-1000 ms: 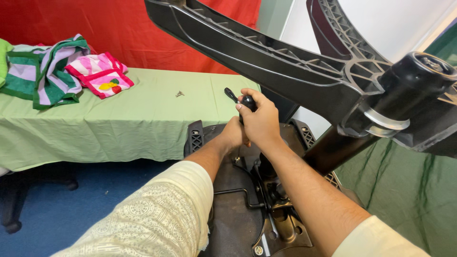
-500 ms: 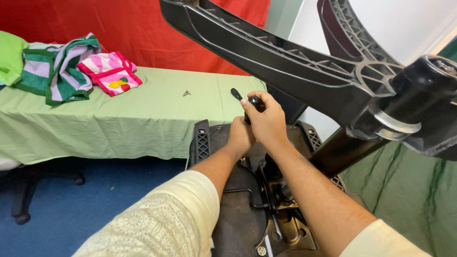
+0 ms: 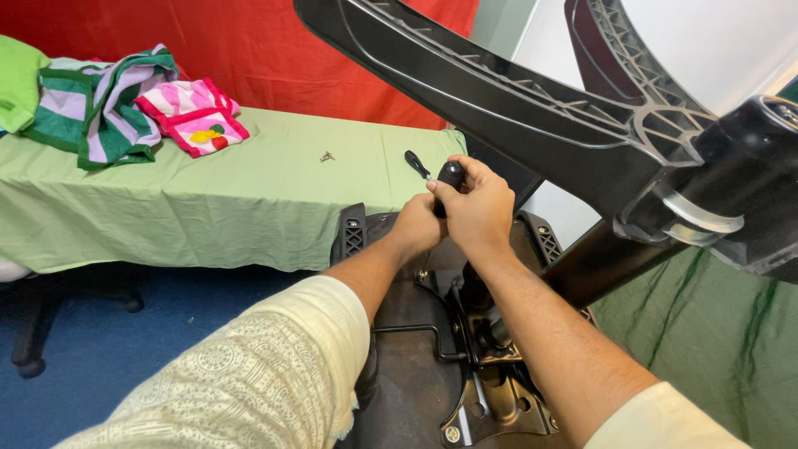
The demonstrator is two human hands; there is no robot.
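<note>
Here, right hand grips screwdriver handle; left hand beside.

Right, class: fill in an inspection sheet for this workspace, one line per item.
Surface: table under a green cloth.
Job's things: upturned office chair, base raised; black-handled screwdriver over the seat plate.
Clutter: folded clothes, small screws, second screwdriver.
Hands: right hand grips the handle, fingers closed; left hand beside it, grasp hidden.
Cables: nothing seen.
Surroundings: red backdrop, blue floor.
</note>
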